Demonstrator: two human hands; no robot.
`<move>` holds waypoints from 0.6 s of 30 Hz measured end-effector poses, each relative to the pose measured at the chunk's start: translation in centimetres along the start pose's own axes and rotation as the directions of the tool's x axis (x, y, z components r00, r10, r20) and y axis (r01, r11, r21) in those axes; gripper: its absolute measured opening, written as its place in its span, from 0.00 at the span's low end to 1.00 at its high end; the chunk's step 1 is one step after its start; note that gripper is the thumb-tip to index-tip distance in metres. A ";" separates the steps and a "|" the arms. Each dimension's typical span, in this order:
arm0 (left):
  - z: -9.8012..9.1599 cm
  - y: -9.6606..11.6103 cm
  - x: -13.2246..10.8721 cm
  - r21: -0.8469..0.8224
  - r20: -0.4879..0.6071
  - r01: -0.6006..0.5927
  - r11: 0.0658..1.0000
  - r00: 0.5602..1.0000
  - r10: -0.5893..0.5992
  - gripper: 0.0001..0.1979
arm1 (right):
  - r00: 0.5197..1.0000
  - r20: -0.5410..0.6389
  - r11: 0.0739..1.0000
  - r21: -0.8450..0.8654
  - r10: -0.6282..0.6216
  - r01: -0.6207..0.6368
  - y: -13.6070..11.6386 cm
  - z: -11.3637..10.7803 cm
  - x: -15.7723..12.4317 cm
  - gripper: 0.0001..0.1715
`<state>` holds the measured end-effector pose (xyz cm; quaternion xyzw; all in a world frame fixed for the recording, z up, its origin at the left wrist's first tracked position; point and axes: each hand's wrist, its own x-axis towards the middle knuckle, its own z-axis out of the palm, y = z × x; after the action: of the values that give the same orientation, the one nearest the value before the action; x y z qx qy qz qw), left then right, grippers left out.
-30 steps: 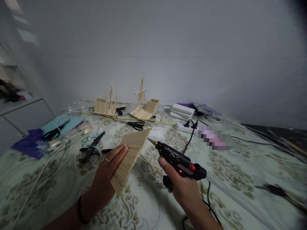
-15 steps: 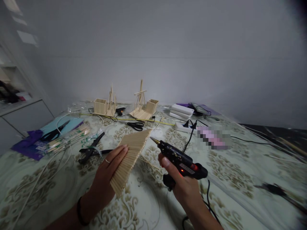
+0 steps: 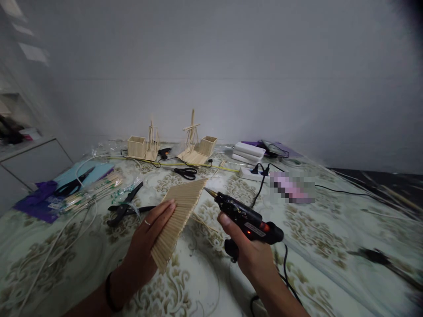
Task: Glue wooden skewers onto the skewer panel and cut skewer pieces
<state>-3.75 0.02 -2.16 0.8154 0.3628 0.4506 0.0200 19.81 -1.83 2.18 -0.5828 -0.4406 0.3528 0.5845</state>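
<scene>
My left hand (image 3: pixel 150 233) grips a flat panel of thin wooden sticks (image 3: pixel 180 211) laid side by side, tilted above the table; its fingers lie over the face and the thumb is hidden behind. My right hand (image 3: pixel 251 251) is wrapped round the handle of a black hot glue gun (image 3: pixel 243 213), whose red light is lit. The gun's metal nozzle points left, close to the panel's upper right corner; whether it touches I cannot tell. A black cord hangs from the gun.
Stick models with small boxes (image 3: pixel 137 146) stand at the back. Black scissors (image 3: pixel 185 173), black cutters (image 3: pixel 125 207), bagged sticks (image 3: pixel 94 189), a power strip (image 3: pixel 247 173), white packs (image 3: pixel 247 152) and a soldering-iron-like tool (image 3: pixel 375 256) lie on the patterned tablecloth (image 3: pixel 194 286).
The glue gun has shifted slightly left and up, its nozzle nearer the panel's corner. My left hand and the panel have hardly moved.
</scene>
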 end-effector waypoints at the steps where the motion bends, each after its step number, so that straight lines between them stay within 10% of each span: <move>1: 0.0 0.0 0.0 -0.002 0.002 0.003 1.000 1.000 -0.003 0.27 | 1.000 0.000 1.000 0.000 -0.005 0.005 0.1 0.0 0.1 0.29; 18: 0.1 0.0 -0.3 -0.028 0.038 0.016 0.999 0.999 -0.015 0.27 | 0.999 0.006 0.995 -0.090 -0.040 0.041 0.1 -0.7 1.0 0.25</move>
<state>-3.77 -0.07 -2.46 0.8205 0.3624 0.4401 0.0419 20.82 -1.10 2.23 -0.5988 -0.4691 0.3218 0.5637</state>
